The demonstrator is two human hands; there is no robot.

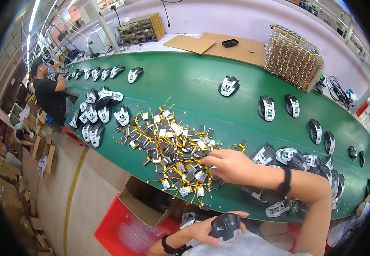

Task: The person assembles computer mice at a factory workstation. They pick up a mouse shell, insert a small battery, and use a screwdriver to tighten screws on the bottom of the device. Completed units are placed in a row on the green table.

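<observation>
In my left hand (201,234), close to my body below the table edge, is a black mouse shell (226,226), its thumb and fingers around the sides. My right hand (229,165) reaches over the right side of a heap of small battery packs (168,141). Its fingers are bent down and pressed together at the heap; what they hold, if anything, is hidden. The packs are flat silver and dark pieces with yellow tape and thin wires ending in small white plugs.
White-and-black mouse shells (92,113) cluster left of the heap, others (288,155) beyond my right forearm. More stand along the green table (185,81). A stack of wired parts (296,57) stands at the back right. A red bin (108,222) sits below; a person (50,91) works far left.
</observation>
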